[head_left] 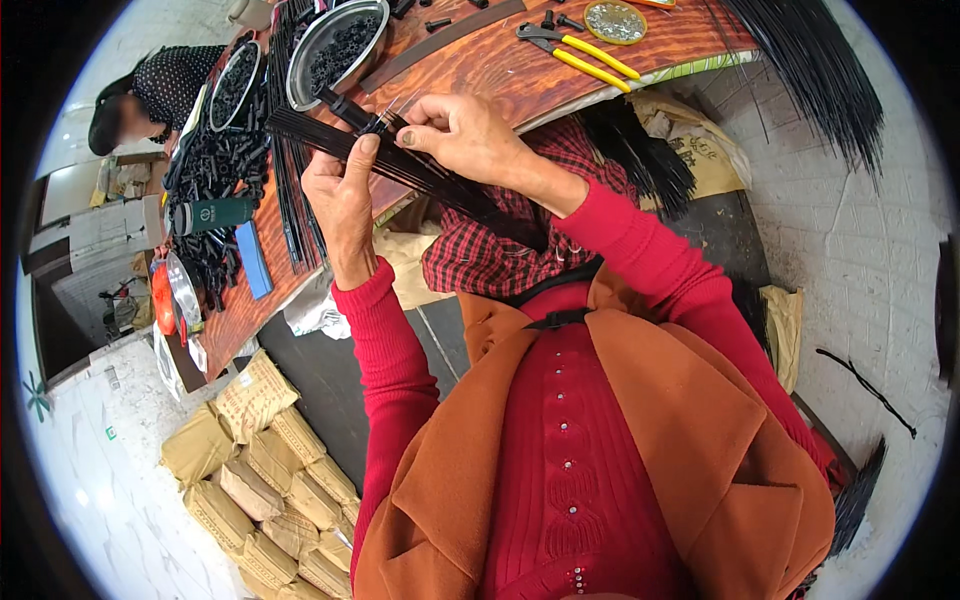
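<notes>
My left hand (342,195) grips a long bundle of thin black rods (440,180) that slants from the table's edge down across my lap. My right hand (462,132) pinches the thin metal tips and a small black piece at the upper end of the bundle, just above my left thumb. Both hands are over the near edge of the wooden table (500,65). The lower end of the bundle rests on a red checked cloth (500,250) on my lap.
On the table lie yellow-handled pliers (580,55), a round metal bowl of small black parts (335,50), a second bowl (235,85), a round lid (614,20), a green bottle (215,213) and piled black pieces. Another person (160,90) sits at the far side. Paper-wrapped packs (270,470) are stacked on the floor.
</notes>
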